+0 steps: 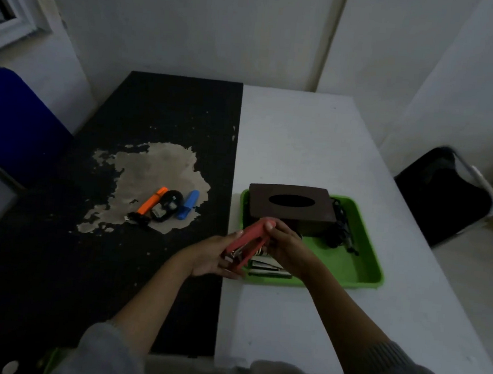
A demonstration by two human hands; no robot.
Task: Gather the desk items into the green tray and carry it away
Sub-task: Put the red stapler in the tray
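Note:
A red stapler [248, 241] hangs over the near left corner of the green tray [361, 255], held at both ends. My left hand [213, 256] grips its lower end and my right hand [286, 247] grips its top. Inside the tray are a brown tissue box [290, 208], a tangled black cord [340, 229] and some dark flat items [268, 269] under my hands. On the worn black mat lie an orange highlighter [151, 201], a black mouse-like object [168, 205] and a blue highlighter [189, 204].
The tray rests on a white table [317, 139] beside the black mat [86, 262]. A black chair [445, 196] stands at the right, a blue object [14, 127] at the left. Walls close the far side.

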